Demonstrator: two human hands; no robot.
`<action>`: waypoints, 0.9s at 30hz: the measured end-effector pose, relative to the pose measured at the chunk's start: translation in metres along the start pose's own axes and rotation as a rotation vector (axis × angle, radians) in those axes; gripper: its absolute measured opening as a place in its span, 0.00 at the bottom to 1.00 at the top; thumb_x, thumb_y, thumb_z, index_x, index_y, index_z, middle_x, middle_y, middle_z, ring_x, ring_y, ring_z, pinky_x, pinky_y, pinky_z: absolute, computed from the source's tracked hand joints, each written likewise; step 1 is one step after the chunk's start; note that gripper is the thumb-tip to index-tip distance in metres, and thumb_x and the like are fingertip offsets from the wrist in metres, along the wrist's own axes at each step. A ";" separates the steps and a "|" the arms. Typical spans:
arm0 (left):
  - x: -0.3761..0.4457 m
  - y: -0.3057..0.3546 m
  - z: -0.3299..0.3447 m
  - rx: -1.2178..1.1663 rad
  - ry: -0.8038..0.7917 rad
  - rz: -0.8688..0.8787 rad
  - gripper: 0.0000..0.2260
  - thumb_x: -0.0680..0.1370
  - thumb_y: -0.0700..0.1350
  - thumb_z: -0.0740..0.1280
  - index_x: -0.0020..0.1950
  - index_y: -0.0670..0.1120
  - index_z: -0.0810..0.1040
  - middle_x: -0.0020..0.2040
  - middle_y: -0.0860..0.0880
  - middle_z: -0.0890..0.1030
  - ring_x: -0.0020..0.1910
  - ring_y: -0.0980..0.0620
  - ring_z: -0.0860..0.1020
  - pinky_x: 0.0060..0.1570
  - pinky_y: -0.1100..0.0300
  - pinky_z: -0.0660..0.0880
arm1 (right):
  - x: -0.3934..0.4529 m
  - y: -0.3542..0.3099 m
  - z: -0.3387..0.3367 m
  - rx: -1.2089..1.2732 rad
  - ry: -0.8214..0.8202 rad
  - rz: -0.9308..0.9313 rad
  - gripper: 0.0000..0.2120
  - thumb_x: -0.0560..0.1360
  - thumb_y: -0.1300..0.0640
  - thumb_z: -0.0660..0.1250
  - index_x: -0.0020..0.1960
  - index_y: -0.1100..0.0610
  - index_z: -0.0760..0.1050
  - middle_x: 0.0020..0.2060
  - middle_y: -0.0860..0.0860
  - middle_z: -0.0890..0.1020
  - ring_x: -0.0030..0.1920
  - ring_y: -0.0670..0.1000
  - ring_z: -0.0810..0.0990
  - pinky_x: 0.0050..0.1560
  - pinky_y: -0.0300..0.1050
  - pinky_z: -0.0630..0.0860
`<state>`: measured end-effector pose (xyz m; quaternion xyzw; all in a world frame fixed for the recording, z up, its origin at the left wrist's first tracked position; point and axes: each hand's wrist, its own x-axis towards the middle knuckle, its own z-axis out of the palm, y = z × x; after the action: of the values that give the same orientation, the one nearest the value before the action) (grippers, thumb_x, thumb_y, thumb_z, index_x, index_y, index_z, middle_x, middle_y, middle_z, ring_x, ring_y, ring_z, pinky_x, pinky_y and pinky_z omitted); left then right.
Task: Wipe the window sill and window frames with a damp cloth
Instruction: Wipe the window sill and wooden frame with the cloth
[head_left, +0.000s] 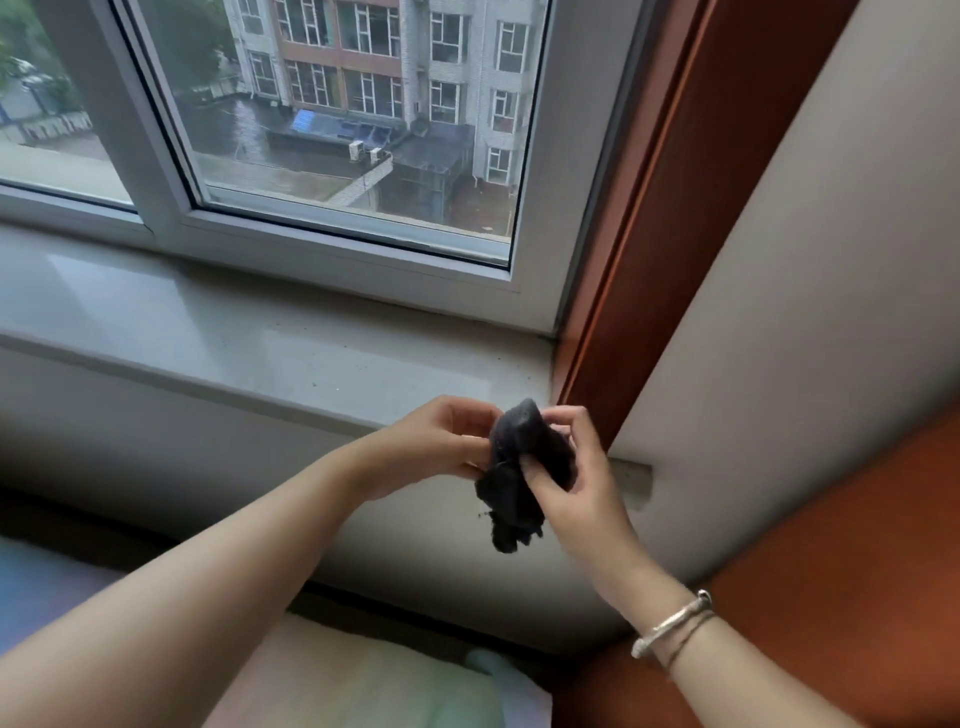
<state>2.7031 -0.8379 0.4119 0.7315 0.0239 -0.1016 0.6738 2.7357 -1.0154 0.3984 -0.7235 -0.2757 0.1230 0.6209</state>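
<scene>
This is a room in a home or lodging, on an upper floor of a building in a town. A white plastic-framed window (343, 244) sits above a pale polished stone window sill (249, 332) speckled with dust, and through the glass one looks down on a grey and brick multi-storey block of flats (395, 67), flat roofs with air-conditioner units (363, 150) and a wet yard. To the right the window recess is lined with reddish-brown wooden trim (691, 208) beside a plain cream wall (831, 312). Below the sill lies soft pale green and cream bedding (374, 680), which points to a bedroom.
</scene>
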 end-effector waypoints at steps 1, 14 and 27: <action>0.004 0.002 0.004 0.056 -0.037 -0.021 0.08 0.76 0.35 0.66 0.54 0.37 0.79 0.51 0.38 0.82 0.49 0.46 0.81 0.55 0.51 0.78 | -0.008 0.005 -0.006 -0.061 0.053 -0.039 0.14 0.75 0.67 0.65 0.51 0.49 0.71 0.46 0.51 0.78 0.50 0.47 0.79 0.54 0.40 0.75; 0.057 -0.017 -0.021 0.431 0.314 -0.109 0.06 0.74 0.39 0.70 0.51 0.41 0.80 0.39 0.47 0.80 0.31 0.58 0.75 0.29 0.69 0.69 | -0.009 0.050 -0.011 -1.060 0.149 -0.093 0.21 0.62 0.64 0.77 0.53 0.54 0.79 0.46 0.54 0.75 0.35 0.55 0.79 0.30 0.44 0.75; 0.065 -0.007 -0.021 0.474 0.252 -0.256 0.12 0.73 0.45 0.72 0.54 0.44 0.76 0.40 0.49 0.78 0.36 0.55 0.75 0.32 0.62 0.67 | -0.016 0.057 -0.037 -1.141 0.087 -0.094 0.21 0.63 0.67 0.73 0.53 0.54 0.77 0.44 0.53 0.74 0.31 0.56 0.76 0.26 0.43 0.70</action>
<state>2.7679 -0.8229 0.3951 0.8664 0.1752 -0.0970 0.4574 2.7563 -1.0596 0.3481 -0.9354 -0.3044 -0.1029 0.1478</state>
